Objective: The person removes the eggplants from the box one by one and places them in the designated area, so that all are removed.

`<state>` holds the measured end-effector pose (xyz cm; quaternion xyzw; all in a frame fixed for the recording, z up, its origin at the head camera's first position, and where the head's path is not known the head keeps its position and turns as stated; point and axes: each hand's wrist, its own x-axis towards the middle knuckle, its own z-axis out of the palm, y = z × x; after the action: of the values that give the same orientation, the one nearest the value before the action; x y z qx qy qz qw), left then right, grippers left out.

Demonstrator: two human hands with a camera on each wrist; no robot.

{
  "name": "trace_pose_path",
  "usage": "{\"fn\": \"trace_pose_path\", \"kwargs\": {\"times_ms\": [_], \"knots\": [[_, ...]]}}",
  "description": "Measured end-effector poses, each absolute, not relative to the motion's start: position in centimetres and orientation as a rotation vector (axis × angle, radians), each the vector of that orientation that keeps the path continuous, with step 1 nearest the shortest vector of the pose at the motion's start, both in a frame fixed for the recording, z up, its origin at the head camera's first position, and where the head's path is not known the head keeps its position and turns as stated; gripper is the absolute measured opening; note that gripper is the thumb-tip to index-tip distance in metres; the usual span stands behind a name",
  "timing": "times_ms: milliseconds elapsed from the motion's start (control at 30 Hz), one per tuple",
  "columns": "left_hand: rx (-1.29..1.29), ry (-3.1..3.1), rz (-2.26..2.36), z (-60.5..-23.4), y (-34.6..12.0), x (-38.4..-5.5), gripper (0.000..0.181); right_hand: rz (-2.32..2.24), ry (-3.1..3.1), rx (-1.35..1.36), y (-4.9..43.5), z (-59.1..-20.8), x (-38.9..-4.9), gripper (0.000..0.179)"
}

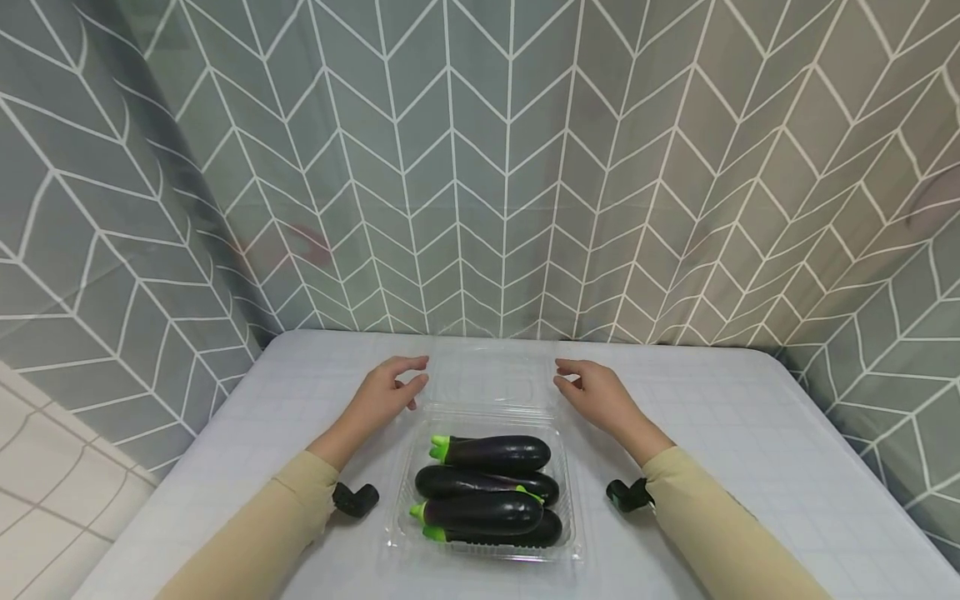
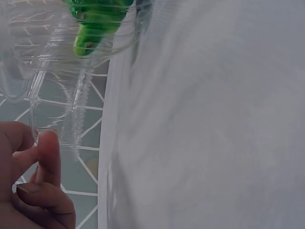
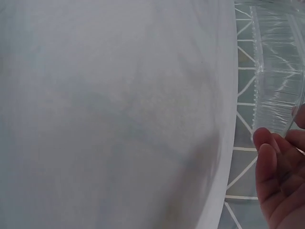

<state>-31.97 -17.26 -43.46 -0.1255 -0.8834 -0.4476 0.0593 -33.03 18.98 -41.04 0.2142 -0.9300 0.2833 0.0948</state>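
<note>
A clear plastic clamshell box [image 1: 572,533] on the table holds several dark purple eggplants [image 1: 487,512] with green stem ends. One green stem end [image 2: 90,38] shows through the plastic in the left wrist view. The box's transparent lid [image 1: 491,375] is swung back on its far side. My left hand [image 1: 386,390] is at the lid's left edge, fingertips right at the plastic and a gap between index finger and thumb. Opposite it, my right hand [image 1: 596,390] has its bent fingers [image 3: 267,162] close by the lid's right edge, thumb and index finger apart.
White cloth covers the table [image 1: 712,417], whose far edge meets a grey curtain [image 1: 510,167] with white chevron lines. Black wrist devices [image 1: 356,500] sit by both tan sleeves [image 1: 258,517]. Pale tiles [image 1: 52,475] show at the lower left.
</note>
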Motion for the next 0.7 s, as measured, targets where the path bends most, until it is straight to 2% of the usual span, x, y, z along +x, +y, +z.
{"fn": "trace_pose_path", "kwargs": {"times_ms": [700], "knots": [[-0.181, -2.805, -1.389, -44.36, -17.15, -31.6, 0.046, 0.907, -2.833, 0.595, 18.77, -41.84, -33.16, 0.036]]}}
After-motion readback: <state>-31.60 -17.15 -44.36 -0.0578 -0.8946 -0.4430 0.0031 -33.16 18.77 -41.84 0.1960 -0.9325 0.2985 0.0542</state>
